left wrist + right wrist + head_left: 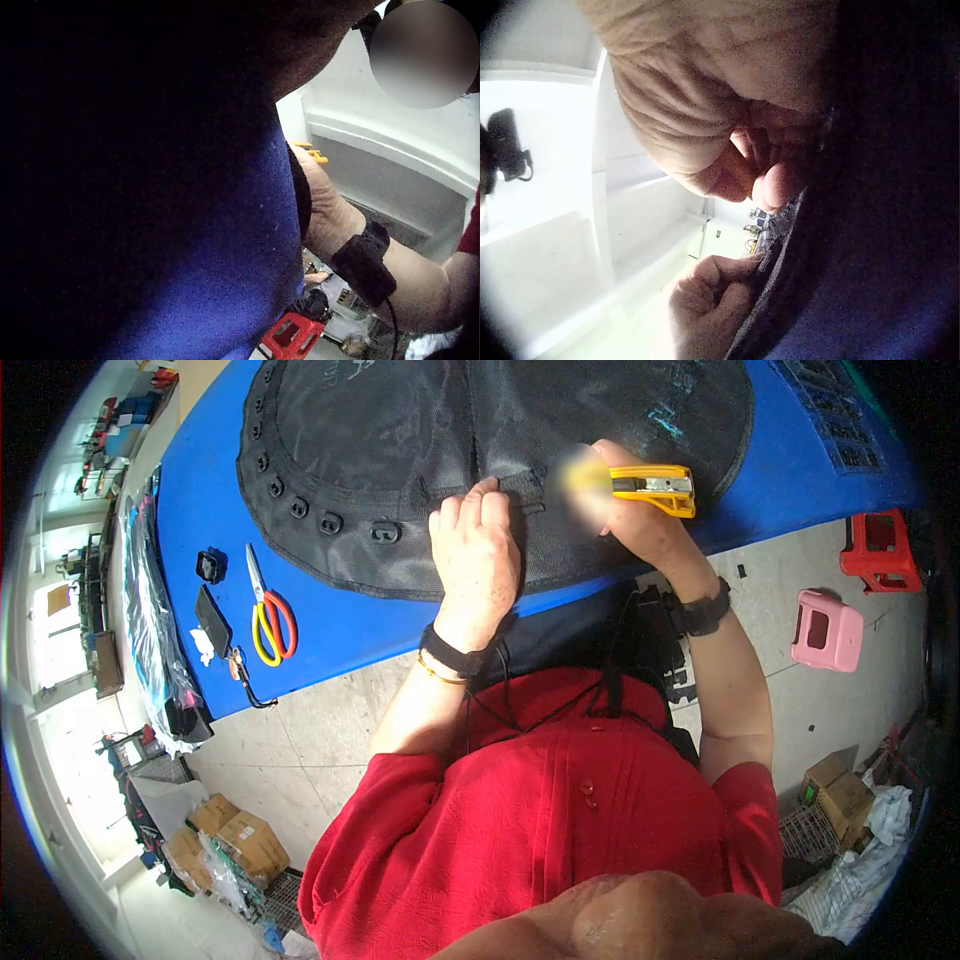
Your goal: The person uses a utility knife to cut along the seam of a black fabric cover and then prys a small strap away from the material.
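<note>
A large black mesh fabric piece [590, 550] with rounded ends and a row of black plastic loops along its left edge lies over a blue-covered table. My left hand [475, 540] pinches a raised fold or strap [520, 493] on it with curled fingers. To its right, my right hand [630, 520] grips a yellow-handled tool [655, 485] with a metal middle part; its front end is hidden by a blur, so I cannot tell its kind. In the right wrist view the left hand [712, 304] holds the dark fabric's edge, close below the right fingers [776, 184].
Scissors [265, 615] with yellow and red handles, a dark flat case [213, 621] and a small black part [210, 566] lie on the blue cover [330, 650] at left. Plastic-wrapped goods [160, 620] line that edge. Red [880, 550] and pink stools [828, 630] stand right.
</note>
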Demonstrator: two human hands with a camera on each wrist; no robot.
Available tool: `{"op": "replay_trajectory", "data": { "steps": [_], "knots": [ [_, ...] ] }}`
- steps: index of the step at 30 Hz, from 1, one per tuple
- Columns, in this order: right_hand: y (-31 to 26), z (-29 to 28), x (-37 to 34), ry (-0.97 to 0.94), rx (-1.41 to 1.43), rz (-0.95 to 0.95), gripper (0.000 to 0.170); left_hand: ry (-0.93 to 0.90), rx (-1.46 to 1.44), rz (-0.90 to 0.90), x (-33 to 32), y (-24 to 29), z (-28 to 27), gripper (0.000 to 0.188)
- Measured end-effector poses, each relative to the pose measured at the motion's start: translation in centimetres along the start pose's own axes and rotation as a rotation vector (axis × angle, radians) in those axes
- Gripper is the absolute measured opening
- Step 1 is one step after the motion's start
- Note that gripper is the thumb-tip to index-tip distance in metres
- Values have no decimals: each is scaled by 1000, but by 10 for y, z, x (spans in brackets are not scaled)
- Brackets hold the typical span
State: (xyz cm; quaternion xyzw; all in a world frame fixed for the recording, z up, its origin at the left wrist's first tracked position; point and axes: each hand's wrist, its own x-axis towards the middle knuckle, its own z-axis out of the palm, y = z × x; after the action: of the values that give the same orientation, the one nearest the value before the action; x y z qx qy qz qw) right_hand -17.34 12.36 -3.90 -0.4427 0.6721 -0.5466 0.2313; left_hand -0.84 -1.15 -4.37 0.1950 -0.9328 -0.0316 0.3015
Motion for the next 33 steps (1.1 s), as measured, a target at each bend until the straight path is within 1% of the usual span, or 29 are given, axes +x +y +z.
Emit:
{"op": "replay_trajectory", "data": {
  "steps": [1, 4, 10, 13, 16, 19, 20, 25, 28, 31, 33],
  "knots": [
    [0, 0, 0, 2, 2, -1, 8, 2, -3, 0, 0, 0, 1, 17],
    [-8, -2, 0, -14, 18, 84, 7, -6, -14, -4, 0, -2, 0, 17],
    [-4, -4, -6, -26, -84, -2, 8, -18, -23, -18, 0, 1, -3, 17],
    [-5, -5, -4, -56, -22, 96, 10, -19, -11, -21, 0, 1, -3, 16],
    [-4, -7, -4, -85, -28, 63, 11, -13, -3, -26, 1, 1, -3, 15],
    [-13, -5, -5, -35, 75, 202, 14, -8, 1, -38, 1, 2, -2, 14],
    [-13, -4, -4, -16, 121, 208, 15, -8, 3, -41, 1, 2, -1, 14],
    [-11, -2, 1, 39, 286, 199, 19, -19, -3, -49, 1, 2, -2, 14],
    [-16, 2, 5, 71, 292, 253, 19, -16, -7, -52, 1, 2, -1, 14],
    [-12, 10, 9, 125, 347, 181, 15, -12, -8, -47, 1, 1, -1, 14],
    [-9, 12, 11, 125, 330, 173, 16, -11, -12, -45, 1, 0, 0, 14]
  ]
}}
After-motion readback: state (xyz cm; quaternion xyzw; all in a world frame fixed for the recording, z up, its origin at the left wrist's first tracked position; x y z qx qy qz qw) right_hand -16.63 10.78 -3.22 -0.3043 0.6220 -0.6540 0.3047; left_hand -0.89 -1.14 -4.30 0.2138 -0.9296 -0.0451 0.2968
